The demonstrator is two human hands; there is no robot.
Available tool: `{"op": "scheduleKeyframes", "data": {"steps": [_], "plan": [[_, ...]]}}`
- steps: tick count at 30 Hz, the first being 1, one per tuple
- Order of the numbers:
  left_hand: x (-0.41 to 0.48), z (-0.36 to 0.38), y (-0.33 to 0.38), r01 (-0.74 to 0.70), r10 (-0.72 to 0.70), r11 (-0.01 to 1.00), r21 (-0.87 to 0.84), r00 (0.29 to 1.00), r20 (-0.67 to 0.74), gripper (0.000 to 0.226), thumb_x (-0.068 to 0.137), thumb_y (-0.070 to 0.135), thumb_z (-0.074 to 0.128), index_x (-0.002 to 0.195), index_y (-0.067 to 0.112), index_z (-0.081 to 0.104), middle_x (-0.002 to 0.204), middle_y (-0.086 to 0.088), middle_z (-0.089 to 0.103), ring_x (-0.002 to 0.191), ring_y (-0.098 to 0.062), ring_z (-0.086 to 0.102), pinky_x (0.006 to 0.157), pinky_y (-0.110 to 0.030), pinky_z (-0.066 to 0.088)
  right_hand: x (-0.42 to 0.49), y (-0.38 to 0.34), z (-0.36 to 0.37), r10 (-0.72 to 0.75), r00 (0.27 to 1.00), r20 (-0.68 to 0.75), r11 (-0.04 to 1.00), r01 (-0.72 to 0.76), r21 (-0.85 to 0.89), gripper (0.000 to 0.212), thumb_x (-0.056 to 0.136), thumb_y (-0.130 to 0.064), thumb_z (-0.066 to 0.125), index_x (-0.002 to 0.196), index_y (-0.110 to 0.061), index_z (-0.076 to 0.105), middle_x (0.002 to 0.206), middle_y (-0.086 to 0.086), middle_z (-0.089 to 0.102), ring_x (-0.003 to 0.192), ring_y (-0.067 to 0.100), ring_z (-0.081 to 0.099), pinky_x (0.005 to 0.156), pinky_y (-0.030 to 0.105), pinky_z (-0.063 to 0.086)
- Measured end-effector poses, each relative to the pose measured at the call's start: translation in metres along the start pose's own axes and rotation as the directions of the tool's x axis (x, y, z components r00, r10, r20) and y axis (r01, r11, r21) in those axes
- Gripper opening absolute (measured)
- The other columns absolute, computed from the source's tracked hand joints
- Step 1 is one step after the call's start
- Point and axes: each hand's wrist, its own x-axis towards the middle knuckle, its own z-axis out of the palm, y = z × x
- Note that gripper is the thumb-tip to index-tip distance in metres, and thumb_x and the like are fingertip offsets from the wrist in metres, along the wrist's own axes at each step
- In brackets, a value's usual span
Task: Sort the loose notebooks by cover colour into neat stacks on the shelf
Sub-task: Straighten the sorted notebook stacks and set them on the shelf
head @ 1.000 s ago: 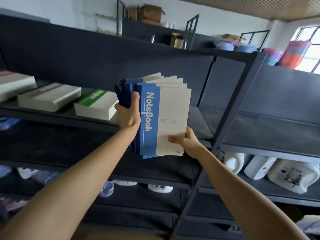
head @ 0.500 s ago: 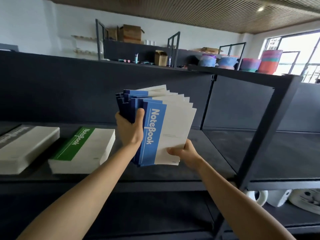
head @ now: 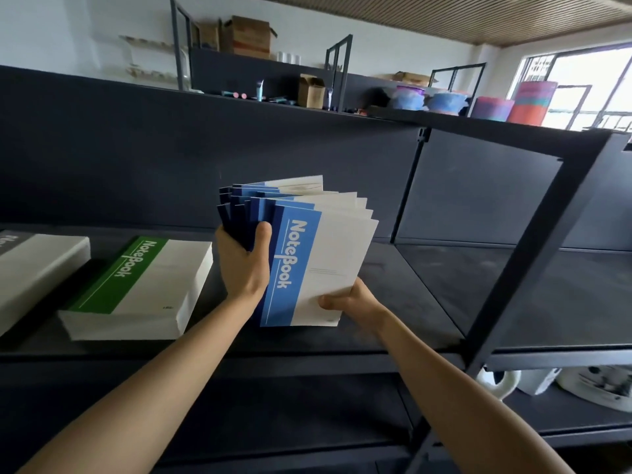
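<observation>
Fanned bundle of blue notebooks (head: 307,261), held upright over the shelf (head: 420,295), just right of the green stack (head: 143,285). Bottom edge close to the board; touching or not, cannot tell. Clasped at the spine side by the left grip (head: 242,265), thumb across the front cover, fingers wrapped behind the dark-blue spines. Pinched at the lower right corner by the right grip (head: 349,301), thumb on the cover. Tops splayed and spines staggered, so not yet a tidy block.

Likely step in hand: squaring the bundle before laying it down as the blue stack. To do it well:
- Ease the left grip a little and tap the bottom edges on the board until level.
- Turn and tap the spines the same way, closing the fan with the right grip.
- Lay flat, cover up, turned the same way as the green stack, beside it but apart, front edges in line.
- Lower one long edge first and draw the fingers out from beneath last, so nothing slides.
- Keep off the green stack's near corner.

Further left, a grey stack (head: 37,265), partly cut off. Front right, a dark upright post (head: 513,265). Beyond the top, cardboard boxes (head: 249,35) and coloured tubs (head: 410,97).
</observation>
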Motion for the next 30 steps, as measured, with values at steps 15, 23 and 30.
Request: {"op": "scheduleKeyframes", "data": {"steps": [15,23,30], "plan": [[0.018,-0.009,0.038,0.014,0.019,0.991,-0.136,0.971,0.240,0.094,0.073,0.069,0.045,0.144,0.010,0.028,0.133,-0.007,0.050,0.122,-0.022,0.049,0.098,-0.030,0.036,0.005,-0.052,0.016,-0.138,0.988,-0.066,0.969,0.148,0.196,0.113,0.031,-0.058,0.090,0.122,-0.006,0.049,0.102,0.002,0.068,0.089,0.017,0.065,0.073,0.032,0.055],[0.022,-0.011,0.031,0.192,-0.117,0.963,-0.188,0.929,0.350,0.119,0.052,0.092,0.044,0.136,0.007,0.039,0.129,-0.014,0.056,0.116,-0.025,0.057,0.104,-0.050,0.040,0.005,-0.073,0.022,-0.153,0.973,-0.172,0.958,0.189,0.217,0.113,0.053,-0.075,0.070,0.140,-0.014,0.033,0.132,0.014,0.049,0.111,0.027,0.052,0.091,0.048,0.047],[0.016,-0.008,0.040,0.072,0.001,0.977,-0.203,0.941,0.339,0.042,0.096,0.046,0.041,0.129,0.019,0.038,0.099,0.003,0.058,0.079,-0.002,0.060,0.070,-0.018,0.046,0.005,-0.079,0.024,-0.185,0.957,-0.225,0.949,0.234,0.211,0.067,0.073,-0.061,0.046,0.133,-0.033,0.036,0.131,0.003,0.049,0.114,0.025,0.054,0.086,0.038,0.052]]}}
